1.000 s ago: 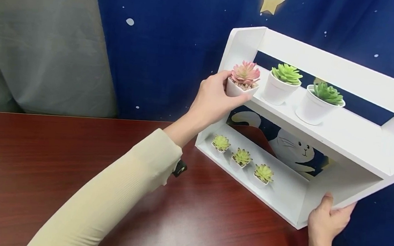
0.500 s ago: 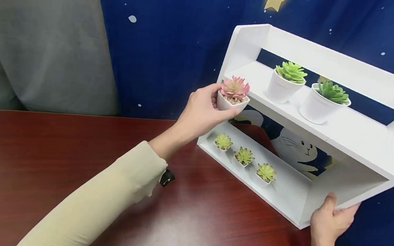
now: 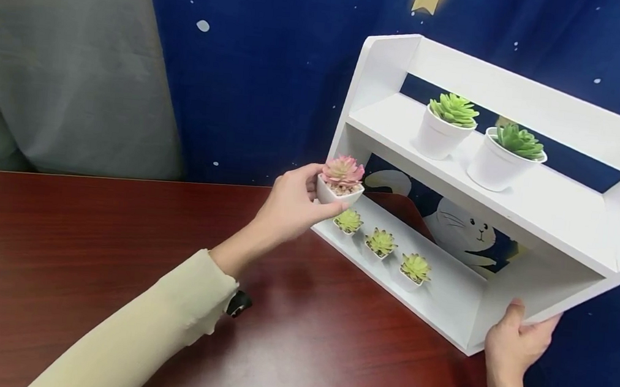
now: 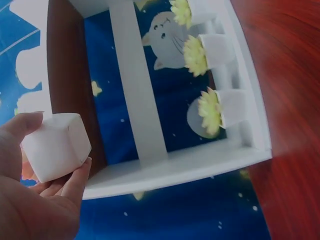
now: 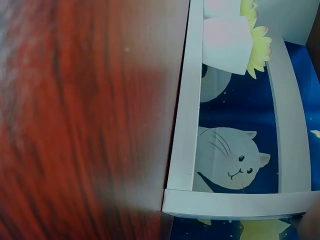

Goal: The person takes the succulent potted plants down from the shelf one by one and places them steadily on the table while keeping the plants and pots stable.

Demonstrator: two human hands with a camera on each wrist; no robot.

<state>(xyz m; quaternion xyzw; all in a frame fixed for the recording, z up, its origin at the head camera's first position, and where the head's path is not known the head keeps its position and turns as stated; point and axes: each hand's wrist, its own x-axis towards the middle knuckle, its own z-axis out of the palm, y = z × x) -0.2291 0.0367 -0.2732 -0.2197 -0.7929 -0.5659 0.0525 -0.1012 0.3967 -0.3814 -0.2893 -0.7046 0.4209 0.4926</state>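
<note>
My left hand [image 3: 298, 203] holds a pink succulent [image 3: 341, 181] by its small square white pot [image 4: 57, 147], thumb on one side and fingers on the other. It is in front of the left end of the white shelf [image 3: 555, 236], off the boards. At the shelf's lower right side, my right hand [image 3: 517, 353] grips the side panel with the thumb on the inner face; its other fingers are largely hidden. In the right wrist view only a blurred bit of skin shows at the lower right edge.
Two green succulents in round white pots, one light [image 3: 441, 137] and one darker [image 3: 503, 167], stand on the upper board. Along the lower board sit small yellow-green succulents [image 3: 380, 242]. The shelf is on a dark red wooden table [image 3: 88, 260], before a blue curtain [image 3: 253, 78].
My left hand has carried the pink succulent from the left end of the upper board down and to the left, clear of the shelf. The right hand keeps its place.
</note>
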